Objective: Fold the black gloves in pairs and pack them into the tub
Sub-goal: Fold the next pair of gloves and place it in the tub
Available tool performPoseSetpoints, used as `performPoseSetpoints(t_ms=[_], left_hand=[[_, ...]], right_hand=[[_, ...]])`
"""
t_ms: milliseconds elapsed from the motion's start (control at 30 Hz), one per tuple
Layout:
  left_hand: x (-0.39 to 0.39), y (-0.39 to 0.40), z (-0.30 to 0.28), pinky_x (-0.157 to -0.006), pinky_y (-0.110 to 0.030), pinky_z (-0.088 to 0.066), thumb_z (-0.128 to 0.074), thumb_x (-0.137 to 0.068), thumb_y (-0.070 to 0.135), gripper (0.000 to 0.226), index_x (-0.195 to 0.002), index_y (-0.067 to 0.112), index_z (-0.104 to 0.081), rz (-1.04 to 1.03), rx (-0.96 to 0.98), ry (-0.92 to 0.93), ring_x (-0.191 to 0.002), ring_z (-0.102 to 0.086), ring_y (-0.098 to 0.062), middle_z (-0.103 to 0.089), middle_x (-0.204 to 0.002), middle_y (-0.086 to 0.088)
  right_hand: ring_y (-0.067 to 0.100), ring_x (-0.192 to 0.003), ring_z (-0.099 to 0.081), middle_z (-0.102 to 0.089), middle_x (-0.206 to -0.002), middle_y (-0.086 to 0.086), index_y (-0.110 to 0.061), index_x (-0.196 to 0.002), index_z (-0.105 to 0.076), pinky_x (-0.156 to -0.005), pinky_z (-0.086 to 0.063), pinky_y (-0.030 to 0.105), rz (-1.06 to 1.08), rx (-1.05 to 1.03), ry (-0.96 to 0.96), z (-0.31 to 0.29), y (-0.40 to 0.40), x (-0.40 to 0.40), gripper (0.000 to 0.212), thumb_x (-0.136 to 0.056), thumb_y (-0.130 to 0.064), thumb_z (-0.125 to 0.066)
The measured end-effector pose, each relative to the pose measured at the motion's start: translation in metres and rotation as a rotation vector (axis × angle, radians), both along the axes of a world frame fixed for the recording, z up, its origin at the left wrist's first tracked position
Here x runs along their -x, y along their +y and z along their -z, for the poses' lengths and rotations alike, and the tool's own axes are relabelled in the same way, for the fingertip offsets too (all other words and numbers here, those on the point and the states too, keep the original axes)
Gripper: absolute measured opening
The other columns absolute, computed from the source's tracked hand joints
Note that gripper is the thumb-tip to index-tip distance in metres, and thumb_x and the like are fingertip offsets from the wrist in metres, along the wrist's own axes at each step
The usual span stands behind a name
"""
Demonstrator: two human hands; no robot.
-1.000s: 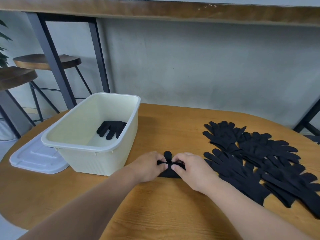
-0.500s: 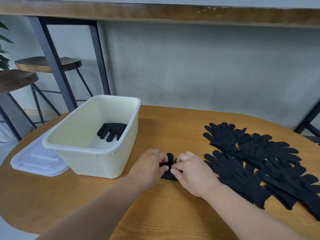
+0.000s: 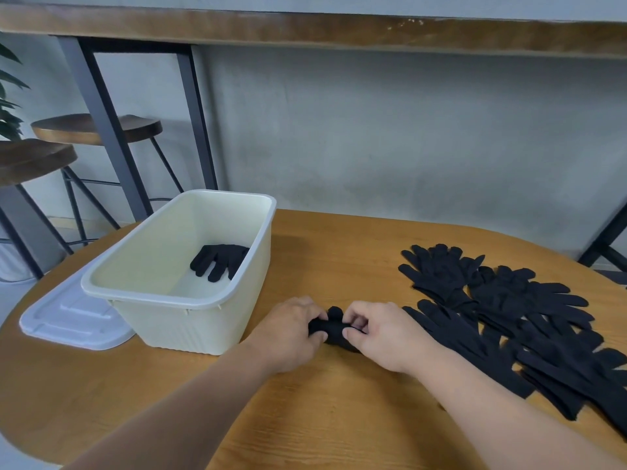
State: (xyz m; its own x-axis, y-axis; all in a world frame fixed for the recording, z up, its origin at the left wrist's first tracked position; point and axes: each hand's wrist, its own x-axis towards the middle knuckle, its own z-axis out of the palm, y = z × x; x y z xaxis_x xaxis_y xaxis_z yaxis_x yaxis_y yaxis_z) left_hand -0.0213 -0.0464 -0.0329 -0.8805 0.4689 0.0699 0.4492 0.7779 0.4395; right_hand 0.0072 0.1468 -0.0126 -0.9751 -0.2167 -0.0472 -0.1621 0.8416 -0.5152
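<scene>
Both forearms reaching in from 6 o'clock, converging near the centre of the round wooden table (image 3: pixel 339 252). Left hand (image 3: pixel 291 334) knuckles up, fingers curled over the left end of a folded black glove bundle (image 3: pixel 334 329), thumb tucked against its near side. Right hand (image 3: pixel 380 334) mirrored at 3 o'clock of the bundle, thumb and forefinger pinching its right end, remaining fingers curled loosely behind. Bundle rolled small, lying on the tabletop between the two hands, one rounded fingertip of cloth poking up at 12 o'clock. Wrists low, just above the wood; cannot tell whether touching it.

At 10 o'clock of the hands, just beside the left hand: cream plastic tub (image 3: pixel 237 300), open, upright, one packed pair of black gloves (image 3: pixel 220 261) lying on its floor against the right wall, fingers pointing toward 7 o'clock. At 9 o'clock of the tub, touching its base: white lid (image 3: pixel 68 317) flat on the table.

At 3 o'clock of the right hand: loose pile of black gloves (image 3: pixel 509 317), spread flat and overlapping, fingers fanned toward 11 o'clock, nearest one just beside the right wrist.

Beyond the table at 10 o'clock: two wooden stools (image 3: pixel 98 128) on dark metal legs.
</scene>
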Motion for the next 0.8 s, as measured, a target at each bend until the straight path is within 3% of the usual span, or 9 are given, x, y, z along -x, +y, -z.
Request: performPoseSetpoints(t_ms=[100, 167, 300, 367, 433, 600, 733, 800], left_hand=[[0.012, 0.01, -0.003, -0.078, -0.02, -0.037, -0.053, -0.094, 0.037, 0.025, -0.119, 0.032, -0.058, -0.068, -0.014, -0.097, -0.096, -0.051, -0.009, -0.054, -0.102, 0.012], [0.02, 0.018, -0.004, -0.074, -0.022, -0.039, -0.052, -0.095, 0.038, 0.021, -0.114, 0.031, -0.057, -0.119, -0.02, -0.126, -0.092, -0.053, -0.011, -0.057, -0.102, 0.008], [0.034, 0.029, 0.006, -0.09, -0.026, -0.042, -0.057, -0.093, 0.034, 0.016, -0.108, 0.027, -0.057, -0.197, -0.09, -0.072, -0.105, -0.048, -0.012, -0.047, -0.112, 0.009], [0.035, 0.032, 0.007, -0.092, -0.027, -0.041, -0.058, -0.092, 0.032, 0.005, -0.096, 0.028, -0.056, -0.214, -0.095, 0.038, -0.102, -0.045, -0.01, -0.046, -0.107, 0.011], [0.037, 0.035, 0.009, -0.09, -0.027, -0.038, -0.055, -0.094, 0.033, 0.006, -0.09, 0.03, -0.058, -0.206, -0.027, 0.143, -0.099, -0.042, -0.01, -0.049, -0.102, 0.013], [0.039, 0.033, 0.008, -0.09, -0.027, -0.038, -0.04, -0.1, 0.031, 0.027, -0.109, 0.032, -0.065, -0.119, 0.068, 0.152, -0.098, -0.042, -0.008, -0.054, -0.109, 0.016], [0.032, 0.023, 0.004, -0.108, -0.023, -0.03, -0.048, -0.09, 0.033, 0.045, -0.135, 0.029, -0.048, -0.015, 0.051, -0.047, -0.119, -0.035, -0.004, -0.039, -0.134, 0.018], [0.033, 0.022, 0.0, -0.111, -0.026, -0.028, -0.054, -0.09, 0.03, 0.049, -0.137, 0.029, -0.045, -0.017, 0.083, -0.114, -0.125, -0.033, -0.006, -0.037, -0.139, 0.017]], right_hand=[[0.004, -0.069, -0.056, -0.061, -0.081, -0.013, -0.029, -0.095, -0.066, -0.062, -0.047, 0.02, 0.073, 0.125, -0.034, 0.003, 0.005, 0.011, 0.006, -0.093, -0.032, -0.062], [0.003, -0.07, -0.051, -0.056, -0.082, -0.014, -0.029, -0.093, -0.067, -0.058, -0.037, 0.011, 0.097, 0.112, 0.055, 0.006, 0.009, 0.019, 0.006, -0.094, -0.028, -0.062], [0.0, -0.08, -0.043, -0.049, -0.091, -0.018, -0.026, -0.112, -0.07, -0.063, -0.032, 0.011, -0.064, -0.066, 0.204, 0.014, 0.013, 0.028, 0.025, -0.1, -0.027, -0.048], [0.005, -0.097, -0.046, -0.054, -0.099, -0.014, -0.025, -0.12, -0.068, -0.074, -0.042, 0.02, -0.156, -0.122, 0.2, 0.016, 0.016, 0.028, 0.034, -0.099, -0.04, -0.045], [0.008, -0.104, -0.045, -0.055, -0.103, -0.011, -0.025, -0.116, -0.066, -0.077, -0.043, 0.025, -0.234, -0.217, 0.169, 0.018, 0.02, 0.032, 0.045, -0.093, -0.058, -0.045], [0.007, -0.104, -0.044, -0.05, -0.102, -0.012, -0.029, -0.112, -0.064, -0.075, -0.034, 0.02, -0.278, -0.242, 0.049, 0.018, 0.028, 0.046, 0.034, -0.094, -0.052, -0.047], [0.007, -0.093, -0.05, -0.053, -0.1, -0.013, -0.028, -0.104, -0.069, -0.073, -0.045, 0.024, -0.23, -0.103, -0.104, 0.012, 0.034, 0.058, 0.026, -0.094, -0.044, -0.052], [0.009, -0.086, -0.054, -0.053, -0.099, -0.015, -0.028, -0.103, -0.071, -0.074, -0.051, 0.03, -0.198, -0.07, -0.183, 0.003, 0.034, 0.061, 0.024, -0.094, -0.042, -0.054]])
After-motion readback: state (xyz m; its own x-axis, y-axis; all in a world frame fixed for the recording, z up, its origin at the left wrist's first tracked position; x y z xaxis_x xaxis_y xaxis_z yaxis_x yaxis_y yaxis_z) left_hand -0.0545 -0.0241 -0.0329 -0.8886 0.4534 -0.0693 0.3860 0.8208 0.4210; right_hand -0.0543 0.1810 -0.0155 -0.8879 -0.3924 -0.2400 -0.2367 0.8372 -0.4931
